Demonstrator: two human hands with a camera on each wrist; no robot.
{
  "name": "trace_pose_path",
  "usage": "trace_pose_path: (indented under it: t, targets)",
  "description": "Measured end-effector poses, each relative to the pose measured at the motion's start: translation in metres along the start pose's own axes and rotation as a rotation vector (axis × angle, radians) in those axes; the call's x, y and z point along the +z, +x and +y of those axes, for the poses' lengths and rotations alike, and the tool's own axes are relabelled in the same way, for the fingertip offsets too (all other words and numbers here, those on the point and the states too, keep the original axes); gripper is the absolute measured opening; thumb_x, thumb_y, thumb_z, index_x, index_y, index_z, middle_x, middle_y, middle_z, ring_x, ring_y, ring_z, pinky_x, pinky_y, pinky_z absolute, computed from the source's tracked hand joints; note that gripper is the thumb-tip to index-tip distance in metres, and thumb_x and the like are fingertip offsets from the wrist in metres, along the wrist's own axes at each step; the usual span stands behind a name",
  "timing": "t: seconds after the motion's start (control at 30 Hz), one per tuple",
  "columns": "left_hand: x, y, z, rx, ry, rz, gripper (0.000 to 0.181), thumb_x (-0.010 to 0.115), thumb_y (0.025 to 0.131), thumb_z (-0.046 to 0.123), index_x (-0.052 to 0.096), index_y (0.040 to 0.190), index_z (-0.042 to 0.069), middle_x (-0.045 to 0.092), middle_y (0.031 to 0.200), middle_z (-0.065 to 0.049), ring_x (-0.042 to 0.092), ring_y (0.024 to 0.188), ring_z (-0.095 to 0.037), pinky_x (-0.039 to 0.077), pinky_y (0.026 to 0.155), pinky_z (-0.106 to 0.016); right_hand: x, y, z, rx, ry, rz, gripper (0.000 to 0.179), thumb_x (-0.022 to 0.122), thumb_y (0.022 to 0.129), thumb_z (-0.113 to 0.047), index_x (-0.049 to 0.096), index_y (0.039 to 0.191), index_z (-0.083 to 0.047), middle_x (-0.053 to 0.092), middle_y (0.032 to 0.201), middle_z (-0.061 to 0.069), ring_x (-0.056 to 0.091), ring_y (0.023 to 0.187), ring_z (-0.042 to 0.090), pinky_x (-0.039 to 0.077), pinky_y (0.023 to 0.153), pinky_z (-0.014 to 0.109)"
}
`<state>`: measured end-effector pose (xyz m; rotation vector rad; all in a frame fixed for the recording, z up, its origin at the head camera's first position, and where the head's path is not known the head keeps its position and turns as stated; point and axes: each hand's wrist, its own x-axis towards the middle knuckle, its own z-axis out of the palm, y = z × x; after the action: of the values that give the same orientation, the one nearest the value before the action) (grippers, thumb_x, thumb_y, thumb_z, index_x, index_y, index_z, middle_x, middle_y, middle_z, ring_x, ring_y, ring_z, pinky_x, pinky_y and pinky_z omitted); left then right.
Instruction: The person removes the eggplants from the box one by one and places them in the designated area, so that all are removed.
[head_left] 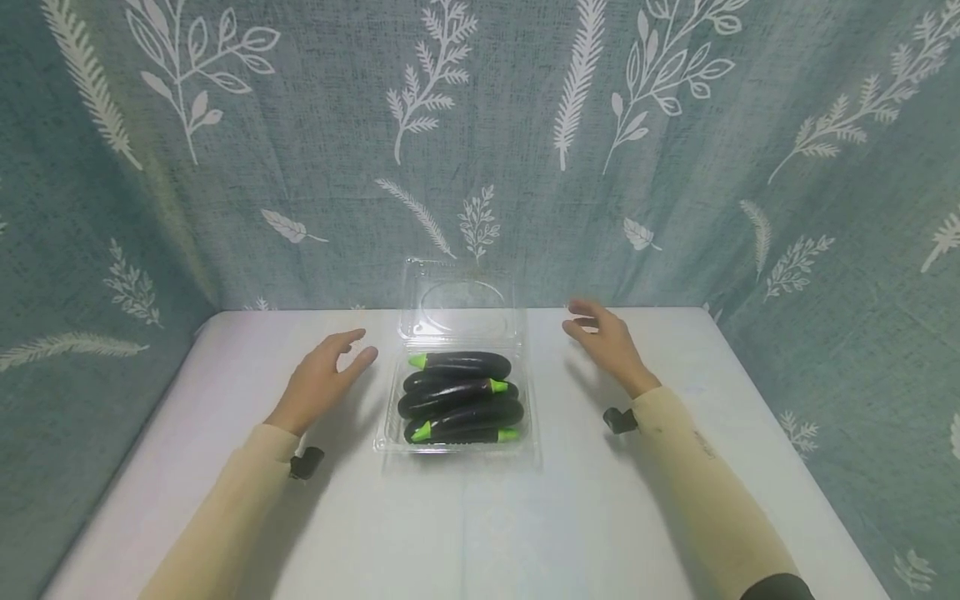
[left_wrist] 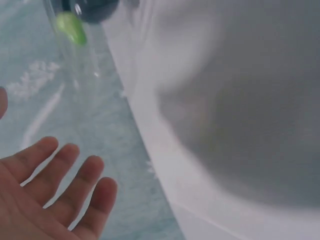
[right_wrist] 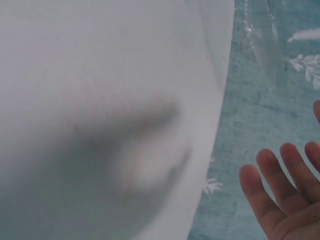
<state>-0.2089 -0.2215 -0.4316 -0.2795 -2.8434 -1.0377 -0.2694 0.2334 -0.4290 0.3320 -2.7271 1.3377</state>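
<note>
Nearest, two long cream-coloured fabric sleeves (head_left: 225, 508) reach in from the lower corners over a smooth white tabletop (head_left: 585, 517), each with a small black device (head_left: 306, 463) at the underside of its cuff. Farther in, between the arms, a clear plastic hinged box (head_left: 450, 448) sits on the tabletop, and inside it lie several glossy, dark purple-black, elongated eggplants (head_left: 457, 396) with bright green stem ends, stacked across its width, some with the green pointing left, others right. The left hand (head_left: 322, 372) hangs to the left of the box, apart from it, its thumb wide of the fingers; the left wrist view shows these fingers spread and holding nothing. On the other side the right hand (head_left: 611, 343) is likewise apart from the box, thumb and fingers loosely parted, nothing between them. On the box's far side its clear lid (head_left: 461, 304) stands raised. Behind the tabletop's back edge hangs a grey-green fabric curtain (head_left: 510, 108) printed with white leaves and sprigs, which continues along both sides.
</note>
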Motion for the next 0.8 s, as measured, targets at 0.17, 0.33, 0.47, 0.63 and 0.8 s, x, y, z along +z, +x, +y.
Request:
trace_pose_path:
  t: [0.17,0.33,0.47,0.63,0.8]
  targets:
    - [0.002,-0.022,0.012,0.065,0.044,-0.013,0.073,0.053,0.100,0.058,0.043,0.154,0.010,0.041,0.157,-0.015,0.036,0.145,-0.039,0.028,0.117,-0.060,-0.007,-0.007,-0.006,-0.046,-0.019,0.011,0.058,0.063,0.102,-0.035,0.046,0.149,-0.007,0.052,0.149,0.014,0.053,0.132,0.034,0.046,0.108,0.049]
    - [0.007,-0.043,0.025,0.130,0.094,-0.016,0.079,0.061,0.096,0.059,0.042,0.155,0.009,0.037,0.161,-0.012,0.035,0.145,-0.040,0.029,0.115,-0.062,-0.009,-0.015,-0.018,-0.088,-0.003,0.022,0.059,0.067,0.100,-0.031,0.046,0.150,-0.007,0.052,0.149,0.014,0.053,0.133,0.034,0.045,0.108,0.052]
    - [0.015,-0.057,0.029,0.195,0.153,-0.032,0.088,0.065,0.092,0.062,0.039,0.156,0.007,0.035,0.162,-0.012,0.037,0.143,-0.041,0.032,0.114,-0.061,-0.007,-0.022,-0.031,-0.145,-0.010,0.013,0.061,0.070,0.098,-0.027,0.045,0.150,-0.008,0.052,0.150,0.012,0.054,0.132,0.032,0.047,0.106,0.052]
    - [0.024,-0.069,0.029,0.227,0.192,-0.052,0.098,0.067,0.088,0.067,0.033,0.159,0.007,0.032,0.163,-0.012,0.036,0.144,-0.040,0.032,0.116,-0.058,0.001,-0.031,-0.046,-0.227,-0.060,-0.023,0.066,0.073,0.096,-0.027,0.043,0.153,-0.009,0.050,0.151,0.010,0.053,0.133,0.029,0.048,0.105,0.048]
    - [0.030,-0.075,0.026,0.253,0.213,-0.043,0.100,0.069,0.086,0.067,0.035,0.158,0.007,0.033,0.163,-0.012,0.038,0.143,-0.041,0.033,0.114,-0.060,0.014,-0.043,-0.060,-0.327,-0.118,-0.109,0.073,0.075,0.094,-0.027,0.040,0.156,-0.012,0.049,0.153,0.008,0.051,0.134,0.027,0.048,0.106,0.049]
